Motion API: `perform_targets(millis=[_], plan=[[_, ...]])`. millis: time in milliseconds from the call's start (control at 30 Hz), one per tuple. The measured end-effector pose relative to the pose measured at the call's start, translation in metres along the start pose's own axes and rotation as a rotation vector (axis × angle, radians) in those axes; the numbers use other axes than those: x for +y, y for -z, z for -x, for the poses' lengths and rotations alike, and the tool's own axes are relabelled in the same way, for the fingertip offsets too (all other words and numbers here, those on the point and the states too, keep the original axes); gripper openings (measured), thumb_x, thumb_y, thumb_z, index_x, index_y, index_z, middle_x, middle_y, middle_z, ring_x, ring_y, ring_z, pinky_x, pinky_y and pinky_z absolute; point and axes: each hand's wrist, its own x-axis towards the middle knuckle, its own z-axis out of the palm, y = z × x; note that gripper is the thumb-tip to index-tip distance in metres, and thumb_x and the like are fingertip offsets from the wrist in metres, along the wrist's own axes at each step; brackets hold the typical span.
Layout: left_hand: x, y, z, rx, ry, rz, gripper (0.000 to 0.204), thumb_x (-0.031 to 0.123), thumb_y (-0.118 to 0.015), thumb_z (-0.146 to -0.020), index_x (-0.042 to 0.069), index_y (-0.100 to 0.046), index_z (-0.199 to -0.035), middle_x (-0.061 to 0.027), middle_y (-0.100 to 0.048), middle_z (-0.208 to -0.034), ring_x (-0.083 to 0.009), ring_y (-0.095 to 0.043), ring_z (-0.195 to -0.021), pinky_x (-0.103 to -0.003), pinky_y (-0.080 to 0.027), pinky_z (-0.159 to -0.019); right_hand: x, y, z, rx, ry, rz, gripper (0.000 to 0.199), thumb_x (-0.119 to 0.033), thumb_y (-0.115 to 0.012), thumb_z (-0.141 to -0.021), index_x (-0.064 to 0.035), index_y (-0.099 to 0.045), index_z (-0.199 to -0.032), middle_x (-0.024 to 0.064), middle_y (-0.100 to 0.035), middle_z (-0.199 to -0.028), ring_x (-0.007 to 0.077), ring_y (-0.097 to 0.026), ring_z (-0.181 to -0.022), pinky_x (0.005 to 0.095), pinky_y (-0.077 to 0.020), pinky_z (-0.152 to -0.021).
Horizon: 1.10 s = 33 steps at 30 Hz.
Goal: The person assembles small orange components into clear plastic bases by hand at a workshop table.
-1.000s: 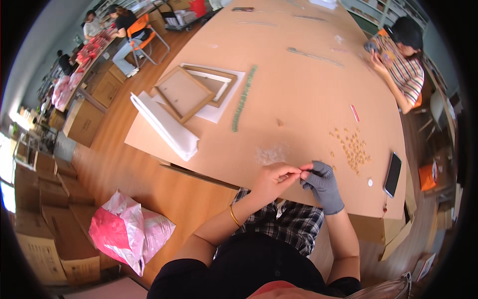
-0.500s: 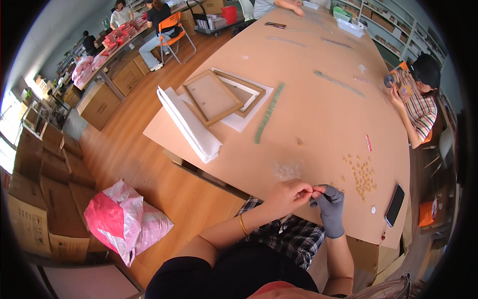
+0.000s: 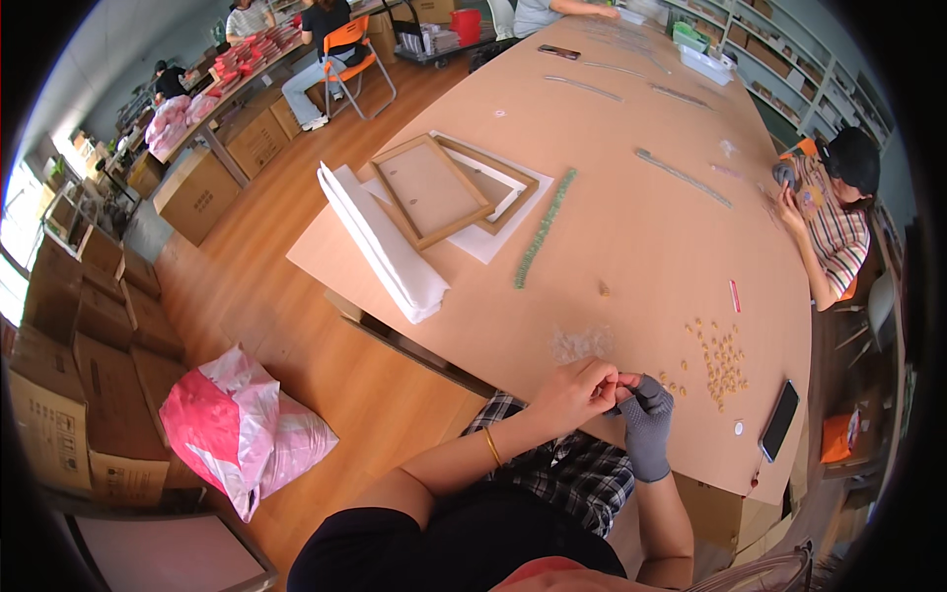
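**Inspector:** Since the earlier frame your view has swung left and the big brown table (image 3: 631,227) now fills more of it; your hands have stayed together at its near edge. Your bare left hand (image 3: 577,393) has its fingertips pinched shut on something too small to make out. Your right hand (image 3: 646,426), in a grey glove, meets it with fingers curled closed on the same spot.

**Operator:** And what lies around them?

**Inspector:** Just beyond your hands on the table sits a crumpled clear plastic bag (image 3: 582,343). To its right, a scatter of small tan pieces (image 3: 723,360), and farther right a dark phone (image 3: 779,419) near the table's edge. Farther up the table runs a green strip (image 3: 543,229), with wooden frames (image 3: 449,185) on white sheets and a folded white stack (image 3: 380,242) at its left corner. At the table's right side a person in a striped shirt (image 3: 834,232) sits working.
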Motion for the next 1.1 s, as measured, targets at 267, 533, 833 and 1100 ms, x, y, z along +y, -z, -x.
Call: perform_targets(millis=[267,533,833,1100], plan=[[-0.011,0.010,0.004,0.016,0.197,0.116,0.017,0.001,-0.072,-0.082,0.007,-0.060,-0.093,-0.0060,-0.063,-0.080,-0.0166,-0.065,-0.067,-0.029,-0.053,-0.059,-0.005,0.007,-0.007,-0.006,0.049,-0.099,0.014,0.001,-0.061,-0.094,0.0023,-0.067,-0.107,0.0054,-0.066,-0.089,0.0112,-0.062,-0.076,0.0245,-0.0514,-0.072],[-0.030,-0.004,0.017,-0.134,0.035,-0.170,0.016,0.004,-0.069,-0.079,0.010,-0.060,-0.091,-0.0049,-0.065,-0.084,-0.0226,-0.065,-0.070,-0.032,-0.052,-0.061,0.029,0.066,-0.103,0.131,0.154,0.234,0.015,-0.004,-0.065,-0.093,0.0028,-0.067,-0.106,0.0026,-0.062,-0.077,0.0090,-0.058,-0.066,0.0245,-0.0497,-0.061],[-0.030,0.005,0.011,-0.151,0.145,-0.123,0.016,0.002,-0.069,-0.079,0.009,-0.060,-0.091,-0.0068,-0.063,-0.082,-0.0253,-0.065,-0.066,-0.035,-0.052,-0.057,0.039,0.044,-0.194,0.113,0.165,0.689,0.013,-0.016,-0.067,-0.086,-0.0062,-0.072,-0.092,0.0102,-0.070,-0.077,0.0223,-0.066,-0.068,0.0323,-0.0521,-0.065],[-0.025,0.007,0.012,-0.181,0.138,-0.145,0.016,0.002,-0.069,-0.080,0.008,-0.061,-0.092,-0.0068,-0.064,-0.081,-0.0250,-0.066,-0.068,-0.034,-0.053,-0.058,0.029,0.023,-0.201,-0.221,0.187,0.693,0.014,-0.018,-0.065,-0.087,-0.0089,-0.074,-0.093,0.0111,-0.071,-0.093,0.0255,-0.068,-0.085,0.0328,-0.0526,-0.076]])
